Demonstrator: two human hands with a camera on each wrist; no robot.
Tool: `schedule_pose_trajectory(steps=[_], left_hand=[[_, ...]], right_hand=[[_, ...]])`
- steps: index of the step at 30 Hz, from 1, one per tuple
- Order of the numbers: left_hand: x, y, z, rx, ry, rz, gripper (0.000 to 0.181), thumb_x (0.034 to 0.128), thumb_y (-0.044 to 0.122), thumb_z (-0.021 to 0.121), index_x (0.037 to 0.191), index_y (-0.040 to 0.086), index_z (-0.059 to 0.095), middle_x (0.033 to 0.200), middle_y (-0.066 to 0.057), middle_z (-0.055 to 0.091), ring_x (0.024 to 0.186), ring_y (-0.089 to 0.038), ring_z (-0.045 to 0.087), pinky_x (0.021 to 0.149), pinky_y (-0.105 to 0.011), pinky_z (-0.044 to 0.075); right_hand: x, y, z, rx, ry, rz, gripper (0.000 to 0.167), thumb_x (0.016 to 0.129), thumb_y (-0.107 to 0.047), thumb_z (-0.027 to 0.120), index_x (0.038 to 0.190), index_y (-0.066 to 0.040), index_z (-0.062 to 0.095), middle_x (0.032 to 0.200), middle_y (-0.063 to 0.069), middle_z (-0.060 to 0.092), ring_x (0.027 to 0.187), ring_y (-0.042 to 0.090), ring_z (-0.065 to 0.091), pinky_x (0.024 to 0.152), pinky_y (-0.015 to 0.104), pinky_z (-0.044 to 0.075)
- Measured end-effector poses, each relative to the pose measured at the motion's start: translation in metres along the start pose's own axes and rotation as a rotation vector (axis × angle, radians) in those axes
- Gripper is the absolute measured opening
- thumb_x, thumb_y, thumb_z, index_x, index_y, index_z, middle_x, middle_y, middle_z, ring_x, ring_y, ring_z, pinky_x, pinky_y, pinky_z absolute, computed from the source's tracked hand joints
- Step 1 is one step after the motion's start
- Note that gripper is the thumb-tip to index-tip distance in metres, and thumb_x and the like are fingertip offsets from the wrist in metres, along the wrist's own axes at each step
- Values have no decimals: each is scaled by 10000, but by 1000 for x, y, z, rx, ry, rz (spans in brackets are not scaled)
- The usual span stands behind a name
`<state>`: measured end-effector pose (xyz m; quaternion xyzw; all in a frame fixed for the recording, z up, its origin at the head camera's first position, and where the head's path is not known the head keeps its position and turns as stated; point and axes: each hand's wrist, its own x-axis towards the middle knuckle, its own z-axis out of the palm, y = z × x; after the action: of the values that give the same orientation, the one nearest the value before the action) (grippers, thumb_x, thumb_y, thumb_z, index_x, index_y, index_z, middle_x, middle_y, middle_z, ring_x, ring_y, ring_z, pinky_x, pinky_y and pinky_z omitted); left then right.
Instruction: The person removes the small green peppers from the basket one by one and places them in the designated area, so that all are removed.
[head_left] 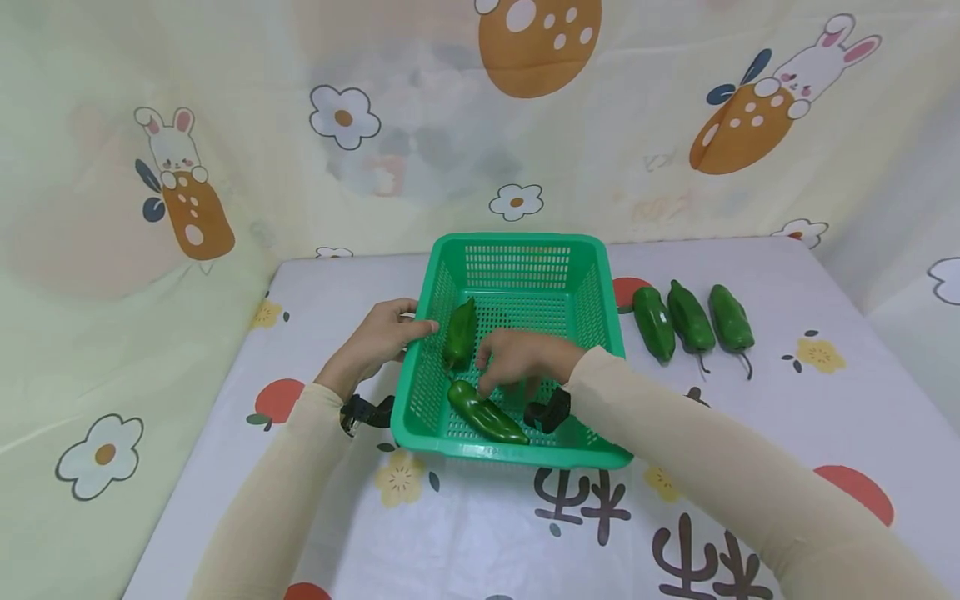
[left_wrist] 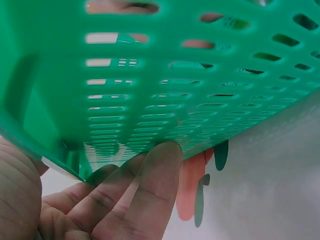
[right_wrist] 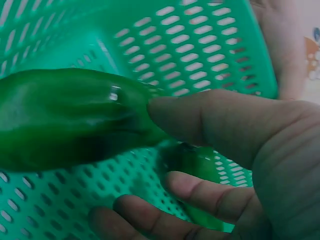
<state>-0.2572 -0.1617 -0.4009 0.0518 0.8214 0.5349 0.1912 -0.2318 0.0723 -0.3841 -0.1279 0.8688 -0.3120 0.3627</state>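
A green plastic basket [head_left: 510, 452] with slotted walls stands on the table. My left hand [head_left: 381, 335] grips its left rim, thumb over the top and fingers against the outside wall, as the left wrist view also shows. Inside the basket, my right hand [head_left: 525, 357] reaches down to a long green pepper [head_left: 487, 414] lying near the front wall. In the right wrist view the thumb [right_wrist: 200, 117] touches that pepper's stem end, while the other fingers are spread apart from it. Another green pepper [head_left: 460, 335] lies along the basket's left side, partly hidden behind my fingers in the right wrist view.
Right of the basket, three green peppers lie side by side: a left one [head_left: 654, 323], a middle one [head_left: 691, 318] and a right one [head_left: 731, 318]. A printed cloth [head_left: 480, 533] covers the table, and a patterned curtain [head_left: 420, 158] hangs behind it.
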Motion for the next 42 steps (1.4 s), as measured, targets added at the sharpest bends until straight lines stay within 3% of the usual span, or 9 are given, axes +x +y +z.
schedule_pose_trajectory(steps=[7,14,21,25,33,42], left_hand=[[0,1,1,12,13,0,414,1023,209,667,1368,-4,585,1164,-214,741,928,-282,774,787,-424,655],[2,-1,1,3,9,6,400,1022,209,669,1351,-5,594,1155,-216,742,928,-283,775,785,-429,655],[2,-4,0,7,3,8,416,1024,205,666,1363,-21,582,1173,-231,734,921,-263,773,797,-425,653],[2,-2,0,0,3,-1,404,1022,202,670,1354,-13,587,1166,-225,736,904,-250,772,795,-428,653],[2,1,0,-12,0,-2,377,1021,191,670,1330,-12,597,1135,-224,744,882,-248,777,770,-417,656],[1,1,1,0,7,-12,387,1016,195,674,1336,-9,595,1126,-213,746,874,-235,773,781,-422,655]], right_hand=[[9,-2,14,-8,-51,18,573,871,-164,827,1371,0,602,1237,152,675,962,308,732,714,500,651],[13,-4,20,-28,-79,18,567,851,-148,848,1349,0,619,1163,115,693,870,277,734,678,459,649],[14,-2,22,-7,-106,3,338,852,-104,841,1136,-33,672,1027,90,691,828,255,724,681,443,653],[13,0,22,8,-113,-16,289,853,-70,821,1087,-33,657,999,98,690,785,244,724,660,418,653],[8,0,20,47,-98,-44,327,841,-47,806,1109,-22,619,1000,129,678,770,240,729,614,401,650],[-10,-6,11,61,-64,-93,337,824,-29,780,1123,-2,626,987,135,696,789,229,730,606,386,649]])
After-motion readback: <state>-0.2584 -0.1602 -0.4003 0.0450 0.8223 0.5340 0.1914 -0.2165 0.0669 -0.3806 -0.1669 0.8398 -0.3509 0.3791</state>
